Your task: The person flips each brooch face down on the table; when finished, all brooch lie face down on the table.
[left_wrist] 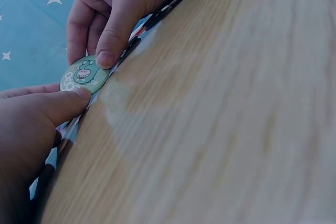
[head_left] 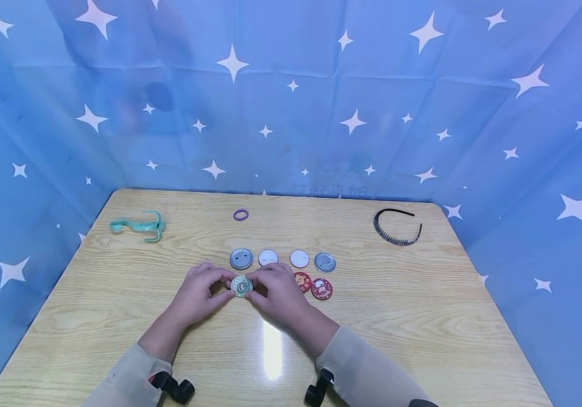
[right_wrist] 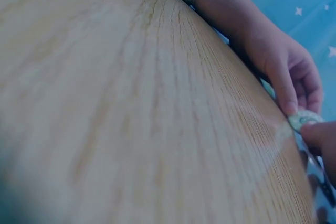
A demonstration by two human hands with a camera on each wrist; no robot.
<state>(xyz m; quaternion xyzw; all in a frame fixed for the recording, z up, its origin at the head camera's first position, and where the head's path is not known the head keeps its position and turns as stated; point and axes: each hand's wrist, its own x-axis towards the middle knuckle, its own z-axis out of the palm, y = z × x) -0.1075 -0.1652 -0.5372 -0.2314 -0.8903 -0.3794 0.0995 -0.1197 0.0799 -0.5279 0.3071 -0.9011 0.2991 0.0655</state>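
A round green button badge (head_left: 242, 286) with a cartoon figure is pinched from both sides, picture side up. My left hand (head_left: 203, 292) holds its left edge between thumb and fingers. At the opposite edge, my right hand (head_left: 281, 293) grips it the same way. The left wrist view shows both thumbs on the rim of the badge (left_wrist: 84, 74). Just right of my right hand lie two red badges, one (head_left: 302, 281) partly behind the fingers and the other (head_left: 322, 289) in full view. In the right wrist view the badge (right_wrist: 303, 119) is partly covered by fingers.
Behind the hands is a row of badges lying back side up: a silver one (head_left: 241, 258), two white ones (head_left: 299, 259) and another silver one (head_left: 324, 262). Farther back are a teal hook-shaped item (head_left: 140, 225), a purple ring (head_left: 241, 215) and a black headband (head_left: 395, 239).
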